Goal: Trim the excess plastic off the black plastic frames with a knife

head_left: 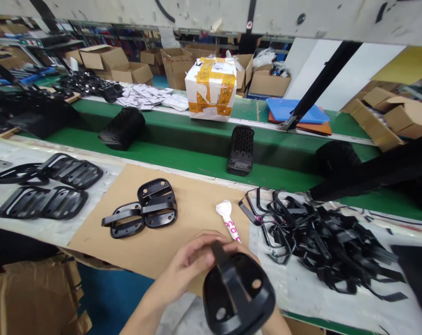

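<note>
"Holding that black moulded plastic frame [237, 298] up over the bench [294, 291] in both hands, are they?"

"Yes, raised clear, apparently to bring it into full view. The left hand [193, 260] curls closed against its edge. The right hand [253, 255] sits mostly behind it, so I can't tell its grip."

"And the rest?"

"Two more frames [158, 211] lie paired on a cardboard sheet [197, 209], seemingly kept apart from the heap of black strips [322, 242]."
</note>
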The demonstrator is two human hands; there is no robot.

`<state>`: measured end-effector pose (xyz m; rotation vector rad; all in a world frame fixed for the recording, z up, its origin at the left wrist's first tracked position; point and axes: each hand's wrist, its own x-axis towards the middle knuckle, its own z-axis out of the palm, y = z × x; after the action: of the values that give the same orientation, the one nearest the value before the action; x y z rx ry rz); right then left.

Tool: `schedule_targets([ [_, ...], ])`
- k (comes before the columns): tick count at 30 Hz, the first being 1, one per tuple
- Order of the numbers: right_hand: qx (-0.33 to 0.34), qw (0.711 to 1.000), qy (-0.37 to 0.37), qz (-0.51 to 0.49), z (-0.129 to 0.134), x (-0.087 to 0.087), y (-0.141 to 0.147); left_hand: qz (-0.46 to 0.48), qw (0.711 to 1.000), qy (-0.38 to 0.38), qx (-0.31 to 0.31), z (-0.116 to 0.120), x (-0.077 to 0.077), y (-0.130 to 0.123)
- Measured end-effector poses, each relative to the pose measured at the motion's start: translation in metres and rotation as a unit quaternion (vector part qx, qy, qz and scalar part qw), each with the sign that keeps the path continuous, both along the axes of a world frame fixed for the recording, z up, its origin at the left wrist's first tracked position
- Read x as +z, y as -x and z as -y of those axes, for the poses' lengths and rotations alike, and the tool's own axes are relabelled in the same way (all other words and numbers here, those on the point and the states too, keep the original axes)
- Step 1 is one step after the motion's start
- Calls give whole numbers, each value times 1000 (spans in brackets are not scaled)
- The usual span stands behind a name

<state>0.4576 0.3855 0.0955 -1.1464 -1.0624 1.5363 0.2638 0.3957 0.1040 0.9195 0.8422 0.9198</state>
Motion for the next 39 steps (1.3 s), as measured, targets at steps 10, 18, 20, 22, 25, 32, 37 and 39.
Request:
schedule_targets([
  [10,-53,966,-206,145,-14,10,-16,17,1000,22,3,22,-12,7],
  [18,-88,941,-266,191,-22,14,-25,85,989,122,28,30,-7,-10],
  [20,-99,935,-275,199,-23,15,-26,111,983,148,20,33,-8,-14],
  [22,-108,929,-287,205,-25,17,-27,126,980,155,13,35,-11,-16],
  [25,-116,925,-293,213,-26,18,-25,159,974,162,15,36,-13,-18],
  [32,-151,914,-290,239,-26,14,-20,341,904,258,2,36,-11,-28],
  [37,-168,899,-313,258,-25,12,-21,372,886,276,24,34,-9,-34],
  [39,-154,900,-316,258,-24,10,-25,383,884,268,34,35,-8,-35],
])
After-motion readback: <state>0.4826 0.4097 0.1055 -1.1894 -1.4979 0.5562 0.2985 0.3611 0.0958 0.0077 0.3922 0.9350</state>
